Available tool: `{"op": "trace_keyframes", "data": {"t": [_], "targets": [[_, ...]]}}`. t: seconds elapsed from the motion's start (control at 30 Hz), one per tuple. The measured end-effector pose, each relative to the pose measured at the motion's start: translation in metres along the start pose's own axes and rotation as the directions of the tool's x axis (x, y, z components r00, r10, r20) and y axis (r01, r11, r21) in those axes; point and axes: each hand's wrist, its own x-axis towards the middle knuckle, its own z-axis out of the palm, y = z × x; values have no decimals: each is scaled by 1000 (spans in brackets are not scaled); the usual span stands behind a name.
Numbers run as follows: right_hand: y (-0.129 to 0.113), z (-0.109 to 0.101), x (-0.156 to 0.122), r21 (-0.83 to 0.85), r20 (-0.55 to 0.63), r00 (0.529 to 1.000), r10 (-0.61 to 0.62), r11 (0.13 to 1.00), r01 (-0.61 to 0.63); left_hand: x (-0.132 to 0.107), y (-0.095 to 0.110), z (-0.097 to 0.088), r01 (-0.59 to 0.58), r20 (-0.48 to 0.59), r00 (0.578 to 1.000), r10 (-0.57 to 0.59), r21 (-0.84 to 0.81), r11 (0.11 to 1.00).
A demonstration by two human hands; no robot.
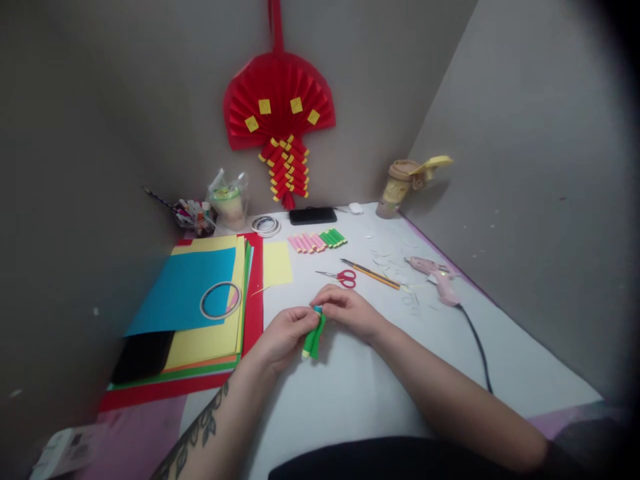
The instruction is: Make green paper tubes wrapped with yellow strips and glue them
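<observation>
Pinched between the thumb and fingers of my left hand [291,333] is a green paper roll [313,341] with a pale yellow band at its lower end and a bit of blue at its top. A loose green flap seems to stand off its side. My right hand [350,310] closes its fingertips on the upper end of the same roll, its thumb near the blue part. Just beyond my hands lie red-handled scissors [346,278] and a pencil [373,273]. Farther back is a row of pink paper rolls [307,243] and green paper rolls [333,238] with yellow ends.
Coloured paper sheets [180,287] with a tape ring [202,308] are stacked at left. A pink glue gun [437,277] with a black cord lies at right among scraps. Behind stand a cup [397,190] and a phone [313,215]. A red fan decoration [280,87] hangs on the wall.
</observation>
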Motion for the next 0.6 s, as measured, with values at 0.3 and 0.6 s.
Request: {"op": "trace_keyframes", "data": {"t": [0.3,0.6], "targets": [[4,0,1,156,-39,997,65,986,-59,-3,1,0,85,59,995,-84,-4,996],[14,-21,11,471,-518,824,230,881,50,-2,0,1,77,-30,996,-78,-51,996]]}}
